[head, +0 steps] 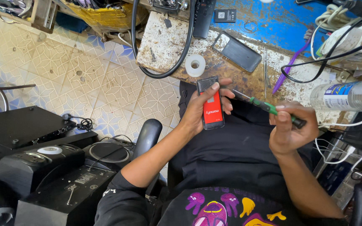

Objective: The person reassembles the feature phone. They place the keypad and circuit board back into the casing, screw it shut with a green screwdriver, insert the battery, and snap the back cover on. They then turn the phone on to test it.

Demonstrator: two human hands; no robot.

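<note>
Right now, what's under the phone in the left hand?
Left hand fingers cradle the red-and-black phone; black-clothed lap lies below. The phone's underside is hidden.

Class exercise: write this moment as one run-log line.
left hand: holds red-backed phone | right hand: grips green-handled screwdriver, tip toward phone | nearby: tape roll, grey phone cover on workbench
</note>
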